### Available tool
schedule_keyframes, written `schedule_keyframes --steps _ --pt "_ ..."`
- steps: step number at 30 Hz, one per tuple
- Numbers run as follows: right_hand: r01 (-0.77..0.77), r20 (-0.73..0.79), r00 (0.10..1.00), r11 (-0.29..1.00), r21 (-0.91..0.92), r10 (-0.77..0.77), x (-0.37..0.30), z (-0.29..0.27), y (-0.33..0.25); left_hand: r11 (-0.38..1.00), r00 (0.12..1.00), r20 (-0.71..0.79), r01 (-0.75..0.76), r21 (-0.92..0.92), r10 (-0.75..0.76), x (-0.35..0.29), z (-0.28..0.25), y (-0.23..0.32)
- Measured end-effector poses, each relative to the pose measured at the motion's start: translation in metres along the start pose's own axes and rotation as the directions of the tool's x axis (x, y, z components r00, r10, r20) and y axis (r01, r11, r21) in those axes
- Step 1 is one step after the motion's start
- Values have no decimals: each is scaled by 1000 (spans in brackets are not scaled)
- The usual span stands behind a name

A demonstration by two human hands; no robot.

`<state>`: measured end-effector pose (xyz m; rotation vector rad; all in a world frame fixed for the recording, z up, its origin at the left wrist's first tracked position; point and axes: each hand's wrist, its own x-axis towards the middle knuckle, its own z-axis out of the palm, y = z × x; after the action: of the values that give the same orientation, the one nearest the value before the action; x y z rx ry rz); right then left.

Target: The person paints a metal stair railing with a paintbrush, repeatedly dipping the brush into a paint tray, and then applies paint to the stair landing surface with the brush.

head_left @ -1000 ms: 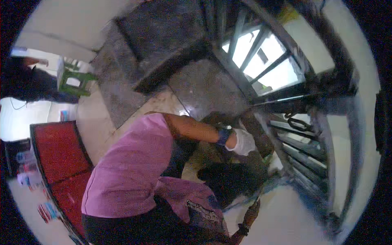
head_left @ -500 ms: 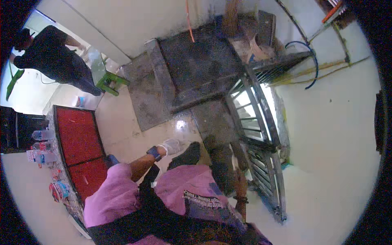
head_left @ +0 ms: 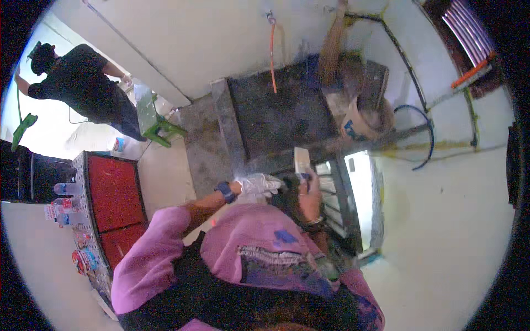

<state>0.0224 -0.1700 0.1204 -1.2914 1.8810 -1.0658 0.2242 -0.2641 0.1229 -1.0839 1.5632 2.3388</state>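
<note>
My left hand wears a white glove, with a dark strap at the wrist. Its fingers stretch out toward the right and seem to hold nothing. My right hand is bare, with a band at the wrist, and grips what looks like a wide paintbrush. The brush's pale, flat head points up and away from me, with a dark part at the fingers. Just right of this hand stands a dark metal slatted frame, partly covered by my arm.
Ahead lies a dark raised slab with a kerb, bearing a whitish bucket. Left are a red-doored counter with bottles and a green stool. A person in black works at the far left.
My right hand has come up beside the slatted frame, bringing the brush into clear sight. My left hand has moved a little right and up. The view has shifted, revealing more wall ahead.
</note>
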Motion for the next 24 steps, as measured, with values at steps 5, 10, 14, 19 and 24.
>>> schedule_keyframes --steps 5,10,14,19,24 --pt "30 -11 999 999 38 -30 103 48 -40 914 912 -297 -350 -203 283 42 -21 56" --pt "-9 -7 1000 996 91 10 166 69 -29 964 962 -264 -137 -228 74 54 -73 87" --pt "-394 184 916 718 573 356 185 71 -9 913 916 -400 -143 -381 -23 54 -116 80" --pt "-512 283 847 548 662 449 214 100 24 985 883 -445 -171 0 153 68 -230 51" --pt "-605 360 771 427 672 526 269 184 99 629 636 -549 127 767 542 121 -392 124"
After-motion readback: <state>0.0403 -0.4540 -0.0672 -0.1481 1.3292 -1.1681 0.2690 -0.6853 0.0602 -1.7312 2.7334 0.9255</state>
